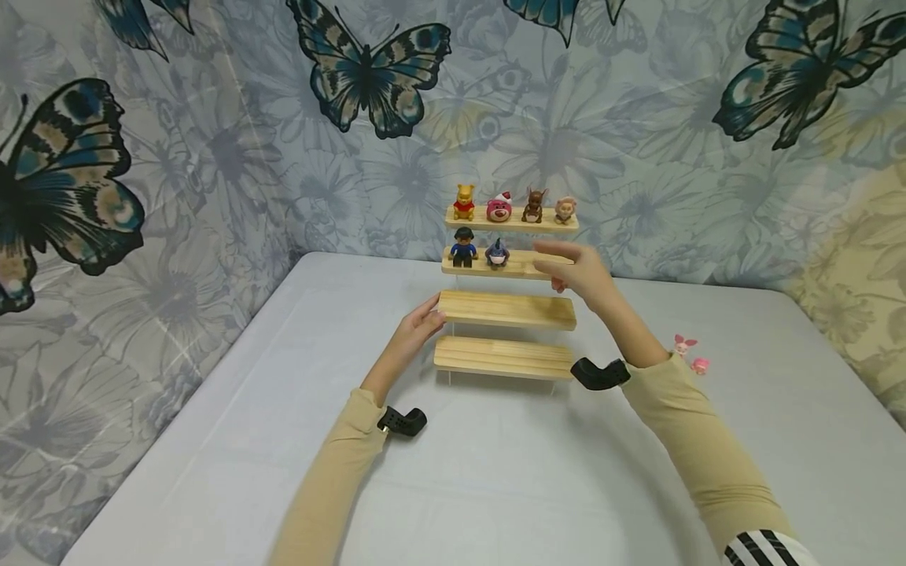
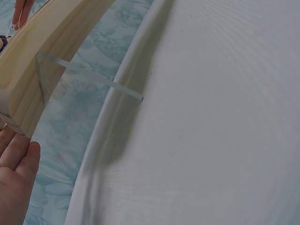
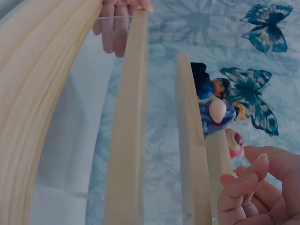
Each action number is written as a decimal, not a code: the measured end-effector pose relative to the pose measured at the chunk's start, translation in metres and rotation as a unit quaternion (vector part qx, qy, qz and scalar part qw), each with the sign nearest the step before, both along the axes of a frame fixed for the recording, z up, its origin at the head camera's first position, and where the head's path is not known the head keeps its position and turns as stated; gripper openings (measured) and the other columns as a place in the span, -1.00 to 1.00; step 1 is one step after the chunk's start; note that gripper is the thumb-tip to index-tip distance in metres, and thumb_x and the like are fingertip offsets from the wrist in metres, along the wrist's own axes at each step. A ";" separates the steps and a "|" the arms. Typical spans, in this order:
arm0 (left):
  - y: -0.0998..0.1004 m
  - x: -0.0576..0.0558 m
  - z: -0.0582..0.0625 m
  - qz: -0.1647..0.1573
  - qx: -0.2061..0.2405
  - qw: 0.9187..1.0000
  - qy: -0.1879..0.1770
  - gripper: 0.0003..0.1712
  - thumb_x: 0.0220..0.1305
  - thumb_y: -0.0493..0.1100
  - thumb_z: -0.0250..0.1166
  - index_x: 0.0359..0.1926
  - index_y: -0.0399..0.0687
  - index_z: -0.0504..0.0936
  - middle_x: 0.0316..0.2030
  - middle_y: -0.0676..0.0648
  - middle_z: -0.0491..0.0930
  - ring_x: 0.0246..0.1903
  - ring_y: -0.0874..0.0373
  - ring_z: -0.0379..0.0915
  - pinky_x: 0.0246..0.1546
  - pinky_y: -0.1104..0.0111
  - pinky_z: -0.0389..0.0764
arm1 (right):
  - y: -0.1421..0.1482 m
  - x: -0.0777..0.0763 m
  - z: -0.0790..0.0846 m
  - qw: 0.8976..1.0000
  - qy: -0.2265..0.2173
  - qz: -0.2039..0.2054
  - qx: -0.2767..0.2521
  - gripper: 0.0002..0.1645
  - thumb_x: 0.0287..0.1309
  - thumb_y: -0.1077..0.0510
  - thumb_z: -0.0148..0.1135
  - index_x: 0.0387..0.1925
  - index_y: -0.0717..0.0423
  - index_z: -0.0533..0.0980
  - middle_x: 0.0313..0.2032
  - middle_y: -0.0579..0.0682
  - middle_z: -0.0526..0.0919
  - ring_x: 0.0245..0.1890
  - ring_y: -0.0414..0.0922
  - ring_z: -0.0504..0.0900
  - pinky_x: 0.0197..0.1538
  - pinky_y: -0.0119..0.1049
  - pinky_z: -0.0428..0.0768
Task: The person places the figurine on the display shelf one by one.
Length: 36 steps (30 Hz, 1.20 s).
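A four-step wooden display stand (image 1: 506, 310) with clear supports stands on the table. At the left end of its third board from the top is my left hand (image 1: 421, 324), its fairly straight fingers touching the board end (image 2: 21, 108). My right hand (image 1: 583, 275) hovers by the right part of the second board, index finger stretched out, no object showing in it. That board carries a black-haired figure (image 1: 463, 248) in blue and a donkey figure (image 1: 497, 253). Along the top board stand a yellow bear (image 1: 464, 202), a pink bear (image 1: 499, 207), a brown kangaroo-like figure (image 1: 533, 205) and a pale figure (image 1: 565, 210).
Two small pink figures (image 1: 699, 366) are on the white table (image 1: 481, 472), beyond my right forearm. A butterfly-printed backdrop (image 1: 566, 118) rises behind the table and along its left side. Black wrist cameras (image 1: 403, 422) sit on both wrists.
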<state>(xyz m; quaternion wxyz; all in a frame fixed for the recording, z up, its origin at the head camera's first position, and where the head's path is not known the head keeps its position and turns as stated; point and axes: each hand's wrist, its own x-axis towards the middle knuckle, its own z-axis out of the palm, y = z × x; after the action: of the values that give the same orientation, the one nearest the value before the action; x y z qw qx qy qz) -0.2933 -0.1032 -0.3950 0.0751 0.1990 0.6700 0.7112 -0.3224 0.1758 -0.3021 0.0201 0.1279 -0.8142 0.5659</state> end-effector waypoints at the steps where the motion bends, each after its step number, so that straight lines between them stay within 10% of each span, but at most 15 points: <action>1: 0.000 0.000 0.000 0.001 -0.003 1.000 0.001 -0.40 0.37 -0.24 -0.04 0.33 -0.32 -0.03 0.17 -0.34 0.22 0.15 -0.07 0.18 0.10 0.38 0.22 | 0.003 0.002 -0.001 1.000 0.004 0.004 0.000 -0.47 0.12 0.13 0.20 0.12 0.24 0.40 -0.26 0.05 0.58 -0.70 -0.15 0.40 -0.54 -0.33 0.47; 30: -0.001 -0.016 -0.025 0.004 0.010 1.000 0.024 -0.37 0.35 -0.16 0.00 0.34 -0.24 0.01 0.14 -0.31 0.29 0.13 -0.02 0.23 0.09 0.37 0.24 | 0.110 0.057 -0.003 0.994 0.000 -0.109 0.007 -0.47 0.15 -0.05 0.14 0.12 0.10 0.41 -0.09 -0.18 0.44 -0.60 -0.22 0.36 -0.49 -0.42 0.40; 36: -0.001 -0.008 -0.013 0.001 0.006 1.000 0.021 -0.41 0.37 -0.25 -0.06 0.34 -0.29 -0.02 0.16 -0.34 0.24 0.14 -0.08 0.20 0.10 0.35 0.22 | 0.130 0.070 -0.015 0.988 -0.022 -0.107 -0.110 -0.63 0.14 0.09 0.18 -0.01 0.08 0.51 -0.09 -0.11 0.43 -0.63 -0.23 0.35 -0.55 -0.44 0.39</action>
<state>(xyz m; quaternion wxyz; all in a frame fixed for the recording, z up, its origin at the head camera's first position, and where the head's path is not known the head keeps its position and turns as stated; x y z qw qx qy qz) -0.3016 -0.1037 -0.4080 0.0589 0.2140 0.6677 0.7105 -0.2529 0.3054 -0.3167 0.0763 0.0241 -0.7561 0.6496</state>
